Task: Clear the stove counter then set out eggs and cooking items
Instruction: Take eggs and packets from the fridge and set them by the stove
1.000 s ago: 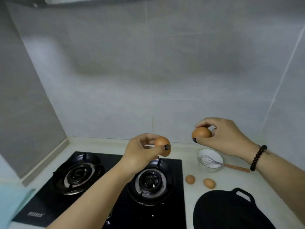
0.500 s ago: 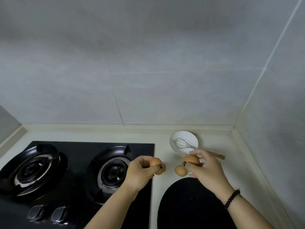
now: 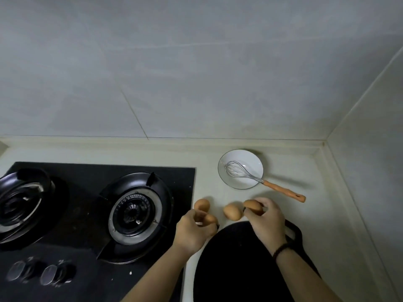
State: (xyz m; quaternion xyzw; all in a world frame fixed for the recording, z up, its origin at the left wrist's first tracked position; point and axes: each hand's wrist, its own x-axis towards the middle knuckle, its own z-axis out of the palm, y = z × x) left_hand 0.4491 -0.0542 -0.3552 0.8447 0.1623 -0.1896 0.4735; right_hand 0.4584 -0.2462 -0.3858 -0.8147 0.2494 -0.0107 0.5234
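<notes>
Grey tiled walls meet in a corner behind a pale bench that carries a black gas stove on its left. Four brown eggs are in play, all low on the strip between the stove and a black pan. One loose egg lies just beside the stove edge; another, the middle egg, lies near the right hand. The left hand has its grip curled round a third egg, and the right hand pinches a fourth egg in its fingertips; whether either egg touches the bench yet is hard to tell. Behind them stands a white bowl with a whisk leaning in it.

Eggs are light, smooth and brittle, and they roll. A loose cradle round the widest part, with fingertips spread, likely suits them best, and each should be let go gently and only once settled, clear of its neighbours and the stove edge.
</notes>
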